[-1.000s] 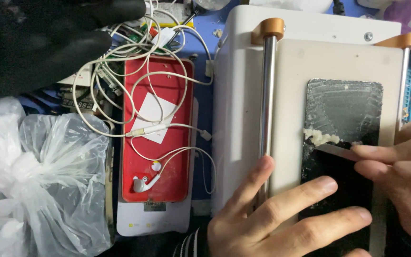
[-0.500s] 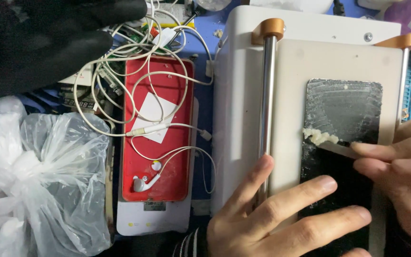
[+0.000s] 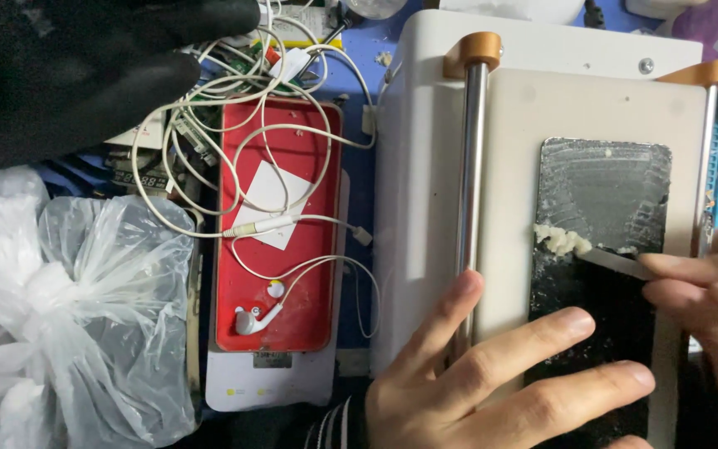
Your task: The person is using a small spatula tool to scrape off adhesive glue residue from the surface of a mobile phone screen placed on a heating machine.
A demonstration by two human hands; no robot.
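— While pinned flat under the left hand (image 3: 492, 374), can't slide: fingers spread wide across the lower end of the glass (image 3: 604, 274), nothing gripped, just pressing down. Why that way?

— Keeps the panel steady against the push of the blade (image 3: 617, 263). Held in the right hand (image 3: 708, 291) — fingertips pinched shut on it, edge laid low and nearly flat to the surface, likely to shave rather than gouge.

— And the glass itself — where?

— Lying face-up on the pale plate of the white machine (image 3: 425, 166), between the two metal rods (image 3: 469, 166), long side running away from the body. Probably set there for a firm, level bed.

— Looks how?

— Dark, rectangular, rounded corners. Upper half cloudy and streaked with a grey film; lower half clean, black, glossy. A clump of whitish glue (image 3: 563, 241) heaped right at the blade's edge, on the line between the two halves. A few crumbs scattered higher up.

— Beside the machine?

— Red tray (image 3: 243, 333) on the counter with white earphones (image 3: 251, 316) looped over it, and a crumpled clear bag (image 3: 68, 308) further left. Well apart from both hands.
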